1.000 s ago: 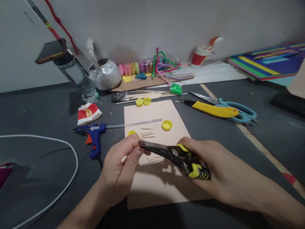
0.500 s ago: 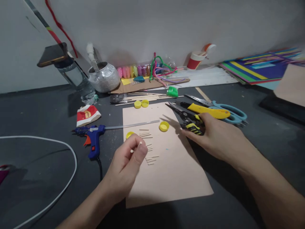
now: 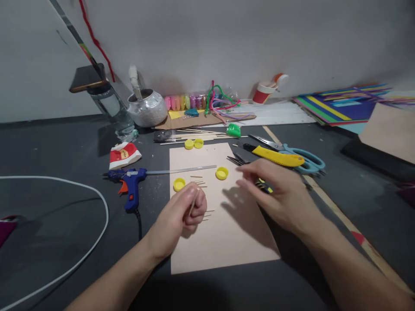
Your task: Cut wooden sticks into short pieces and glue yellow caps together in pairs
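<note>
One slim wooden stick (image 3: 193, 204), curled left grip (image 3: 181, 211)

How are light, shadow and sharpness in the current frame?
Head view: dim, greyish light, with small highlights on the silvery pot; head view: the right hand looks slightly blurred, and a dark shadow falls beside it on the paper.

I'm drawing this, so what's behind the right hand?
Black pliers show there: tips and some yellow handle. The right hand hides their middle. Farther back are a yellow cutter and blue-handled scissors, partly covered by the cutter.
</note>
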Demonstrator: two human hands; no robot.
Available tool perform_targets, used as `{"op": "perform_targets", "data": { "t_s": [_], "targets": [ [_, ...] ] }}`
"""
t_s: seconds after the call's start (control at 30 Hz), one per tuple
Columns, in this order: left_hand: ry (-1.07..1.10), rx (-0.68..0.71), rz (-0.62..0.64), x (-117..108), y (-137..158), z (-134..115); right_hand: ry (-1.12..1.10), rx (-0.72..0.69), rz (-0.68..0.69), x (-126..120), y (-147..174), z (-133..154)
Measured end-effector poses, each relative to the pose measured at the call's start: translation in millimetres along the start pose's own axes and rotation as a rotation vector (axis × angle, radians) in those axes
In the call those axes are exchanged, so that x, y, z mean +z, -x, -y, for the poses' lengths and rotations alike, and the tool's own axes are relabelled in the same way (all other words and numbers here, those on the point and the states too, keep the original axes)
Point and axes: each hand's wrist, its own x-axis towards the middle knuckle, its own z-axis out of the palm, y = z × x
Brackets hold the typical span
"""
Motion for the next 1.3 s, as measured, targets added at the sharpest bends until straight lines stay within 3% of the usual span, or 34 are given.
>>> {"op": "perform_targets", "data": {
  "t_s": [0.13,0.3,0.4,0.47,0.57,0.6,0.63,0.73,0.8,0.93,1.07,1.17,1.3],
  "targets": [
    [-0.320,-0.005,-0.009,6,9,3,-0.373,-0.199,0.119,14,3,42],
    [-0.763,-0.024,-0.007,11,18,-1,-0.377,-0.232,0.150,26,7,55],
    [-0.861,0.055,0.042,8,18,2,-0.397,-0.194,0.179,26,8,54],
    [-0.837,0.191,-0.045,5,17,4,-0.404,-0.147,0.128,23,8,54],
    [-0.808,0.500,-0.364,3,15,0,-0.335,-0.105,-0.096,14,8,54],
    [-0.803,0.527,-0.393,4,15,-2,-0.280,-0.119,-0.154,11,8,54],
    [-0.783,0.492,-0.363,5,14,-4,-0.219,-0.148,-0.189,8,8,53],
    [-0.577,0.184,-0.070,11,12,-7,-0.083,-0.248,-0.153,2,8,53],
    [-0.385,0.067,0.013,12,11,-3,-0.075,-0.318,-0.111,2,9,53],
    [-0.109,-0.007,-0.024,10,9,9,-0.049,-0.491,-0.139,13,10,50],
    [0.004,-0.005,-0.129,8,6,13,-0.003,-0.619,-0.183,23,11,50],
    [0.049,-0.012,-0.182,8,4,8,-0.117,-0.536,-0.091,25,10,52],
    [0.088,-0.033,-0.186,9,4,0,-0.407,-0.226,-0.049,26,9,48]
  ]
}}
